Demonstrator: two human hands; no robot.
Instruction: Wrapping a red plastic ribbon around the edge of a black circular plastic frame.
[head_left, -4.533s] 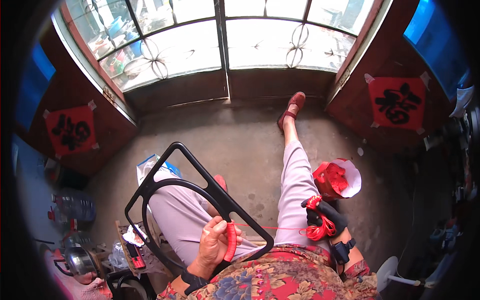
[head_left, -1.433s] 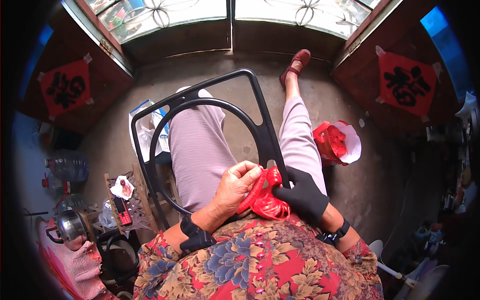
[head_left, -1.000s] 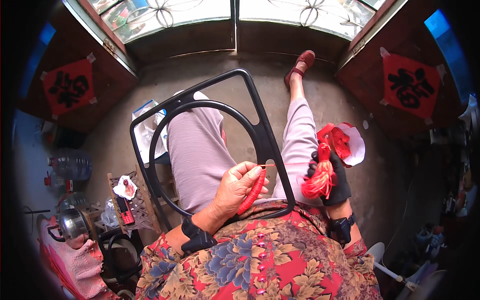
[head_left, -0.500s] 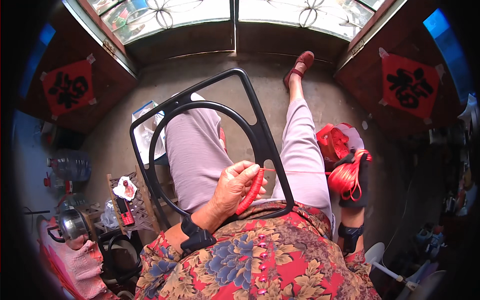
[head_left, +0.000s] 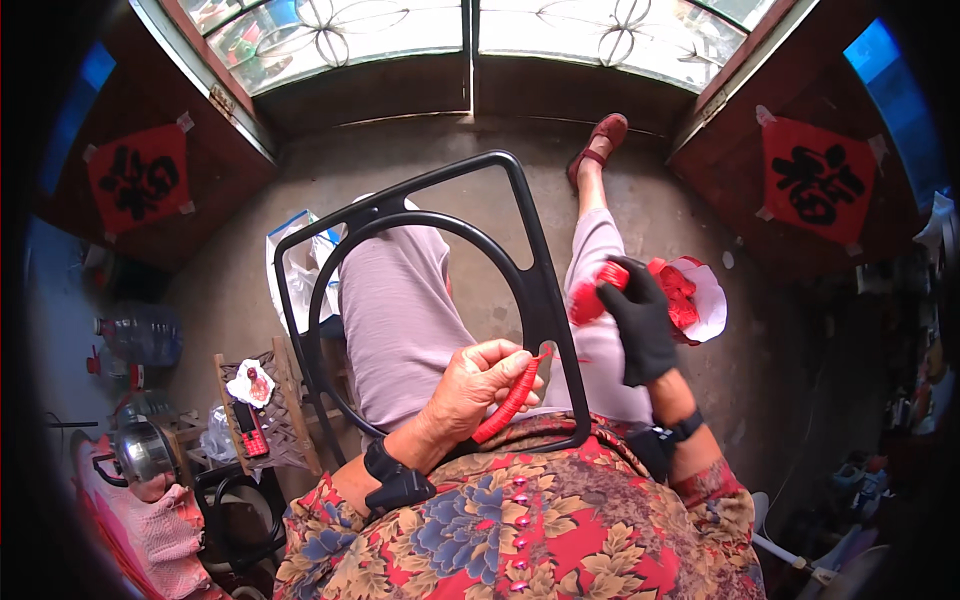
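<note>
A black frame (head_left: 541, 270), squarish outside with a round ring inside, leans across my lap. Tight turns of red cord (head_left: 506, 408) cover the near right part of the ring. My bare left hand (head_left: 465, 392) is closed around this wrapped part, thumb and finger pinching at the upper end of the turns. My right hand (head_left: 640, 325), in a black glove, grips a bundle of red cord (head_left: 590, 298) just right of the frame, over my right thigh. The bundle is blurred, and the strand between it and the ring shows only in part.
A bag with red material (head_left: 690, 300) sits right of my right leg. At my left stands a small wooden stool (head_left: 283, 400) bearing a red phone (head_left: 252, 432) and crumpled tissue. A white bag (head_left: 300, 265) lies beyond my left knee. Glazed doors stand ahead.
My right hand has swung inward and up from the far right with the cord bundle, close to the frame. The frame has shifted slightly right and nearer. My left hand keeps its grip.
</note>
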